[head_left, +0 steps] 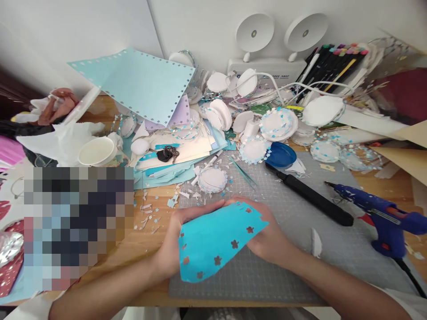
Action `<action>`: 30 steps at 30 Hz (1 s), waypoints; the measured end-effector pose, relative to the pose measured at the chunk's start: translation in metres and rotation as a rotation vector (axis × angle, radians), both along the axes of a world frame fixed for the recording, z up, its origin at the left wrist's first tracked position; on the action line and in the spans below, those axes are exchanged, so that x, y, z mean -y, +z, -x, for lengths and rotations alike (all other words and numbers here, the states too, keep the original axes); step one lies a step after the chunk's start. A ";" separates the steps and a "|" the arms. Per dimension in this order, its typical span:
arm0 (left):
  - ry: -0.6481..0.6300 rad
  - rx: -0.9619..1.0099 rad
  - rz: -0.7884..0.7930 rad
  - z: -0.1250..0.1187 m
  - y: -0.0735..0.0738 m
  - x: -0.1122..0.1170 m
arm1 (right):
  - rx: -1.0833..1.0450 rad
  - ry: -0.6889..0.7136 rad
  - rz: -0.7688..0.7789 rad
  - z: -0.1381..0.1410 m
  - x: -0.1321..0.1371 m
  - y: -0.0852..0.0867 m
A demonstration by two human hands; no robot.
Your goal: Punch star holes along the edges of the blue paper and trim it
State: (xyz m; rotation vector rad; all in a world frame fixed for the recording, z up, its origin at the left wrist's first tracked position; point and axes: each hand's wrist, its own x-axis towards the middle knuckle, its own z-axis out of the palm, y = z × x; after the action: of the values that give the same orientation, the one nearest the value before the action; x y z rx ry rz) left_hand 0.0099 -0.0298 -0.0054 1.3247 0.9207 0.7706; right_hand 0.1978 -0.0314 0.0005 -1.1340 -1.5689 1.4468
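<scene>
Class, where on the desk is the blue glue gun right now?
In the head view, the blue glue gun lies at the far right, beside the long black tool and well right of the right hand.

Looks like a handicraft workspace. Shows in the grey gridded cutting mat (240, 284) beneath the right hand (268, 238), the blue plastic glue gun (387, 229) farther right, the slim teal tweezers (243, 171) just beyond the grip, the light-blue flower-punched paper sheet (140, 89) far beyond the left hand (171, 242), and the black, colour-tipped marker pens (333, 73) well beyond the right hand.
</scene>
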 end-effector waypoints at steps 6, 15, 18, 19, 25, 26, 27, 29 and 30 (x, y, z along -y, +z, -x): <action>0.036 -0.101 -0.017 -0.003 0.004 -0.002 | -0.026 -0.020 0.061 0.000 -0.001 -0.006; 0.153 -0.258 -0.106 -0.004 0.012 -0.011 | -0.152 -0.064 0.310 -0.007 -0.002 -0.007; 0.183 -0.194 -0.078 -0.004 0.011 -0.012 | -0.155 -0.070 0.315 -0.010 -0.002 -0.007; 0.179 -0.161 -0.058 -0.004 0.012 -0.012 | -0.155 -0.068 0.317 -0.010 -0.002 -0.006; 0.329 -0.101 0.047 -0.002 0.014 -0.014 | -0.189 -0.073 0.364 -0.016 -0.008 0.003; 0.385 -0.093 0.080 0.000 0.013 -0.015 | -0.198 -0.086 0.363 -0.017 -0.009 0.004; 0.429 -0.080 0.119 0.001 0.012 -0.015 | -0.208 -0.101 0.359 -0.019 -0.011 0.005; 0.466 -0.035 0.194 0.002 0.011 -0.015 | -0.234 -0.117 0.348 -0.022 -0.013 0.005; 0.464 -0.012 0.223 0.003 0.010 -0.014 | -0.251 -0.114 0.347 -0.023 -0.013 0.004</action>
State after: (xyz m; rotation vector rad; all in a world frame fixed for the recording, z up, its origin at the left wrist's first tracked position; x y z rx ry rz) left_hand 0.0073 -0.0155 0.0051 0.9292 1.3070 0.9805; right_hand 0.2206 -0.0181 0.0042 -1.1605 -1.0912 1.7514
